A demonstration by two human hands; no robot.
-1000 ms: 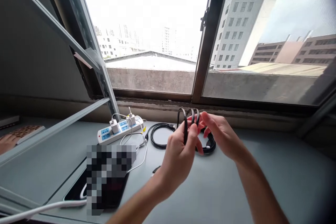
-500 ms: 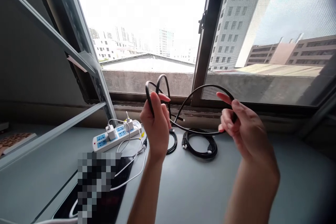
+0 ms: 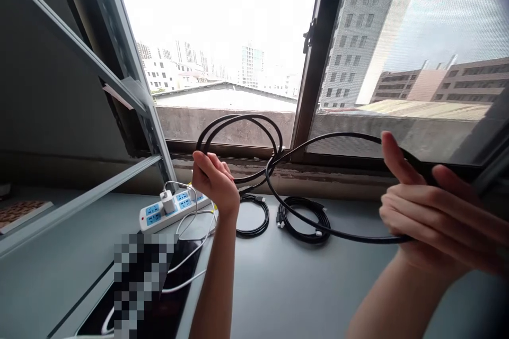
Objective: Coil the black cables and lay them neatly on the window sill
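Note:
A black cable (image 3: 280, 130) hangs in the air between my two hands. My left hand (image 3: 216, 180) is closed around one side of its round loops, which stand up in front of the window sill. Farther right, my right hand (image 3: 433, 217) grips another stretch of the same cable, its index finger and thumb raised and the other fingers curled. A wide open loop spans from the left coil to the right hand. Behind and below lie two coiled black cables, a smaller coil (image 3: 254, 233) and a thicker coil (image 3: 304, 238) with pale-tipped connectors.
A white power strip (image 3: 169, 219) with blue sockets and white chargers stands at left. White cords run from it over a dark flat panel (image 3: 186, 259), partly blurred out. A metal rack (image 3: 149, 100) rises at left, and the window frame (image 3: 308, 90) is behind the table.
My right hand has moved right and nearer, drawing the cable into a wider loop. My left hand has shifted left and tilted, and the loops it holds have opened out.

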